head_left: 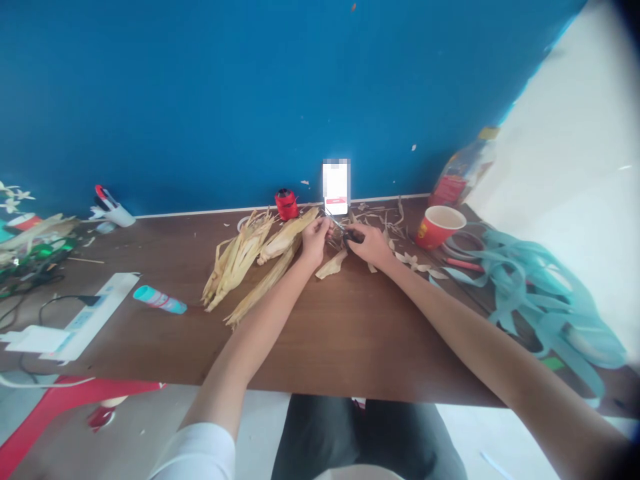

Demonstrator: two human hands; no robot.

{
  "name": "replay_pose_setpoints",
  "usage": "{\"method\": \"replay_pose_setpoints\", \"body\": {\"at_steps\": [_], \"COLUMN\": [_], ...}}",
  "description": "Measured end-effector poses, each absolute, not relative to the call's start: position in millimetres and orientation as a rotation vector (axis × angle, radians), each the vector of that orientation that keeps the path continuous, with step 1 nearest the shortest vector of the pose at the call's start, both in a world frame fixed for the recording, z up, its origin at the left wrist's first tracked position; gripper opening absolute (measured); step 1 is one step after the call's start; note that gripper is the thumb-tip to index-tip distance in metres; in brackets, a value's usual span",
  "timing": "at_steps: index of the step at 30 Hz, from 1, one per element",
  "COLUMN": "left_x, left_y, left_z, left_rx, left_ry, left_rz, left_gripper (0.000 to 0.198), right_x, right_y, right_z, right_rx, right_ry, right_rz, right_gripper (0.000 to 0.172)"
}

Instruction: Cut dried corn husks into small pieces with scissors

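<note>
A white sleeve and dark trousers show.

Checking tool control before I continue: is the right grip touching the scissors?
Touching: the head view shows the right grip holding the scissors by their dark handles.

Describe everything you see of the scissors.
The scissors have dark handles, partly hidden in the right hand that grips them, and slim, greyish blades that look metal. They point away from the person and leftward, tips close by the left hand. Whether the blades are parted is too small to tell.
</note>
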State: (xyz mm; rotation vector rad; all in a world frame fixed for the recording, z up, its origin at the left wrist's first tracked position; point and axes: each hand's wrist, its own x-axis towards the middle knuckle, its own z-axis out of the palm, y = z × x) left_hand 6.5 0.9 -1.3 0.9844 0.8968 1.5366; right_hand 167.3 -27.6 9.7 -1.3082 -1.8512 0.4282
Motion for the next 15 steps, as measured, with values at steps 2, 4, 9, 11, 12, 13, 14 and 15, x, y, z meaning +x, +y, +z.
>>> {"method": "replay_pose_setpoints", "body": {"at_steps": [2, 4, 9, 11, 12, 13, 14, 15], "left_x": [6.2, 6.0, 6.2, 6.3, 6.3, 6.2, 6.2, 6.1], "left_y": [0.9, 1.1, 1.5, 1.7, 1.8, 2.0, 2.3, 2.6], "left_z": [-1.2, -1.3, -1.2, -1.1, -1.2, -1.4, -1.6, -2.0], "left_rx": [0.976, 0.962, 0.93, 0.921, 0.918, 0.917, 0.919, 0.922], "left_ry": [0.889, 0.881, 0.895, 0.899, 0.9, 0.9, 0.9, 0.899], "left_rz": [1.549, 1.558, 1.561, 1.561, 1.562, 1.563, 1.564, 1.566], "left_gripper": [0.032, 0.033, 0.031, 0.03, 0.03, 0.03, 0.031, 0.031], "right_x": [167.0, 167.0, 167.7, 168.1, 168.3, 168.5, 168.6, 168.8], "right_y": [-28.3, -28.8, -27.8, -26.9, -26.5, -26.1, -25.7, -25.4], "right_z": [11.0, 12.0, 10.3, 8.6, 7.8, 7.1, 6.6, 6.2], "right_rx": [-1.31, -1.3, -1.271, -1.27, -1.27, -1.269, -1.268, -1.265], "right_ry": [-1.852, -1.865, -1.883, -1.888, -1.891, -1.894, -1.893, -1.893], "right_rz": [0.436, 0.441, 0.439, 0.437, 0.439, 0.443, 0.448, 0.452], "right_gripper": [0.035, 0.035, 0.033, 0.033, 0.033, 0.034, 0.034, 0.034]}}
